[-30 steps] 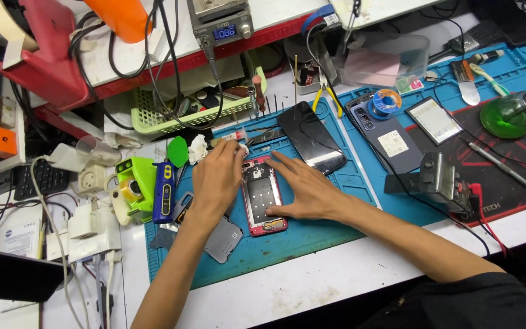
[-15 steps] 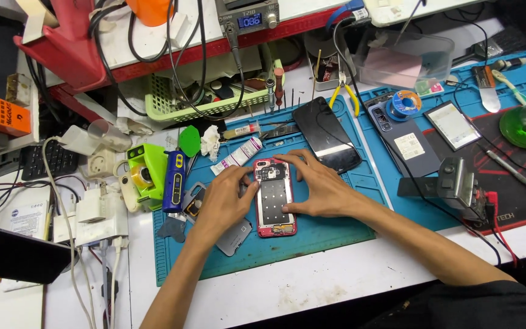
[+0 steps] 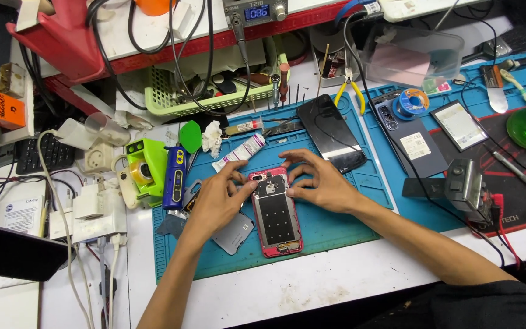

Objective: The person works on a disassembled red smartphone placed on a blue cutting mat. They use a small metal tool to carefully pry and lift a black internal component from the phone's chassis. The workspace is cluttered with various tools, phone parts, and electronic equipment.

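A red-framed phone (image 3: 276, 218) with its back removed lies face down on the blue work mat (image 3: 336, 226), its dark inner plate showing. My left hand (image 3: 218, 200) rests at the phone's upper left edge, fingertips on the frame. My right hand (image 3: 318, 181) grips the upper right corner, fingers curled over the top end. A grey metal cover plate (image 3: 234, 233) lies under my left wrist. A separate black screen panel (image 3: 331, 132) sits just beyond my right hand.
A blue electric screwdriver (image 3: 174, 176) and green tape holder (image 3: 143, 167) stand left of the mat. Another dark phone (image 3: 410, 139), a solder spool (image 3: 411, 102), yellow pliers (image 3: 348, 91), a green basket (image 3: 195, 97) and a black clamp tool (image 3: 464, 184) surround the area.
The view has shifted, moving the phone lower in frame. My hands moved from flat over the phone's middle up to its top end, uncovering the lower body.
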